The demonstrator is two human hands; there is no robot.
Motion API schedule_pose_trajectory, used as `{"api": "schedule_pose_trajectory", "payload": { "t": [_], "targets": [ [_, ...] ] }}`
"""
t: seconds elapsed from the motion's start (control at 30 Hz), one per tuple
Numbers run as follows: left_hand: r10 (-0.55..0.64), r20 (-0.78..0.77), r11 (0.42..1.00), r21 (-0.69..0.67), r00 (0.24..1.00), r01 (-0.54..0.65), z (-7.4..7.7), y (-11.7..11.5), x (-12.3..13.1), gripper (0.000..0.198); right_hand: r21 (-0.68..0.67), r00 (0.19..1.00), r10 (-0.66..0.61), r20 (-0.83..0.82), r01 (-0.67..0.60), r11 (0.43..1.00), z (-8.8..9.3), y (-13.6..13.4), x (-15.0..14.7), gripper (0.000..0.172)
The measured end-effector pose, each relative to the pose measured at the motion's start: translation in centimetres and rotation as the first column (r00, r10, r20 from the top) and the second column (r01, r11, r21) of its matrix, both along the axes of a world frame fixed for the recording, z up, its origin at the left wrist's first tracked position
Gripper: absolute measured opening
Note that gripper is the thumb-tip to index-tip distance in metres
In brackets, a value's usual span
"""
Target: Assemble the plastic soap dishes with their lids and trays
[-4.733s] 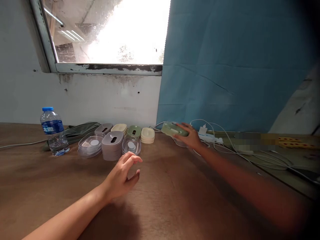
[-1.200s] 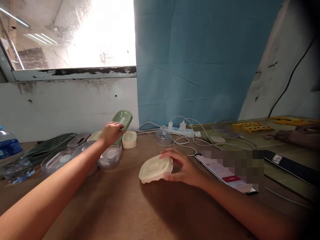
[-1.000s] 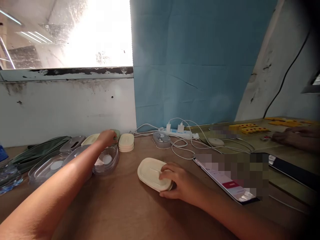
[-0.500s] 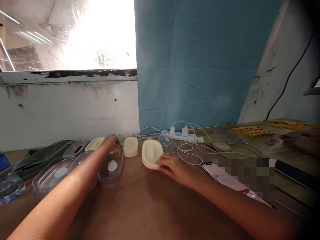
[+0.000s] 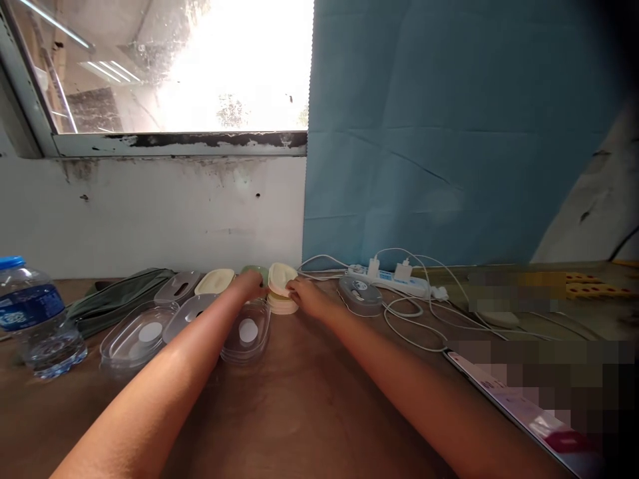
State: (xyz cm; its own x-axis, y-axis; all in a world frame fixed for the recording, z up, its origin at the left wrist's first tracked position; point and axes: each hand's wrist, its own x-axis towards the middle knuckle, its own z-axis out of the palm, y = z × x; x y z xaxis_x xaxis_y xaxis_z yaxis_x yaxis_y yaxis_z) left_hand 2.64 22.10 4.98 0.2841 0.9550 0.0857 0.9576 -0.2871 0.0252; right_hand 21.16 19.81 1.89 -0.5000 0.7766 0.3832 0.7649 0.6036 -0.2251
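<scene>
A cream oval lid (image 5: 280,276) is tilted on top of or just over a small stack of cream lids (image 5: 283,306), and my right hand (image 5: 305,297) pinches its right edge. Just left of the stack is my left hand (image 5: 249,286), its fingers curled; what they hold, if anything, is hidden. Behind that hand shows part of a green lid (image 5: 258,271). Under my left forearm are clear plastic lids (image 5: 249,342) with a white round spot and a greyish lid (image 5: 182,320). Another cream lid (image 5: 214,282) lies farther left.
A water bottle (image 5: 40,319) and a dark green pouch (image 5: 122,303) stand left, near clear lids (image 5: 134,336) and a grey-brown lid (image 5: 178,286). To the right are a round-ended grey case (image 5: 360,296), a power strip (image 5: 399,283) with loose white cables, and a phone (image 5: 519,406).
My right hand has carried the cream lid left and away from me, onto or over the cream stack. My left hand stays beside the stack. The view has turned left.
</scene>
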Motion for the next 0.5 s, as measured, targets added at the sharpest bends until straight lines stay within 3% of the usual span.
{"api": "schedule_pose_trajectory", "payload": {
  "t": [0.37, 0.5],
  "targets": [
    [-0.009, -0.009, 1.000, 0.011, 1.000, 0.009, -0.4, 0.5, 0.4, 0.031, -0.002, 0.987, -0.027, 0.159, 0.028, 1.000, -0.4, -1.3, -0.2, 0.023],
    [-0.018, -0.009, 0.997, 0.079, 1.000, 0.019, -0.7, 0.0, 0.1, 0.039, 0.027, 0.987, -0.094, 0.127, 0.091, 0.995, 0.5, -1.3, 0.4, 0.033]
  ]
}}
